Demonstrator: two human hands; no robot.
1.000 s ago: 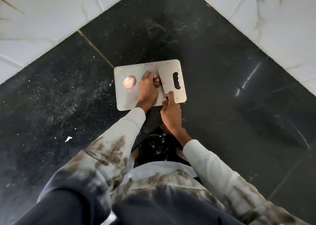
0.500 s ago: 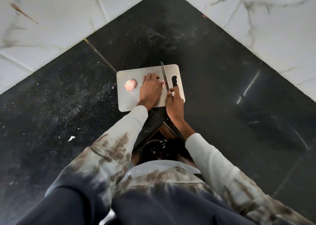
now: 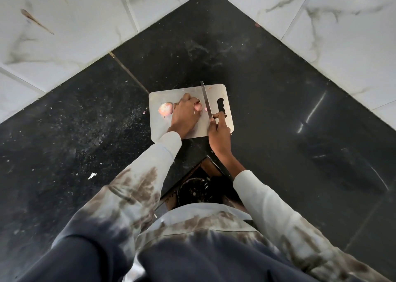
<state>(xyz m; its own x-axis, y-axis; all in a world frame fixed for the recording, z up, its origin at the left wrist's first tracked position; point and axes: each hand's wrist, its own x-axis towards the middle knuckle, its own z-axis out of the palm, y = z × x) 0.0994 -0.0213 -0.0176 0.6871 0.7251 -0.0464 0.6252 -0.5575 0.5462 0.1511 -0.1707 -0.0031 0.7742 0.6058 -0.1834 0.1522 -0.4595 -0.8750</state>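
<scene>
On the board [image 3: 159,129] — onion half [image 3: 165,109] (beside left hand [image 3: 185,116])

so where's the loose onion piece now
Head view: the rounded pink onion piece lies at the left of the grey metal cutting board, beside the left hand.

Pinning pink onion piece [image 3: 198,107] to rectangular steel cutting board [image 3: 227,95] with left hand [image 3: 185,115]; gripping steel knife [image 3: 206,101] in right hand [image 3: 219,132], blade just beside it.

Pinkish onion piece [image 3: 199,107] on board [image 3: 227,95]; knife [image 3: 206,100] blade just right, pointing away.
</scene>
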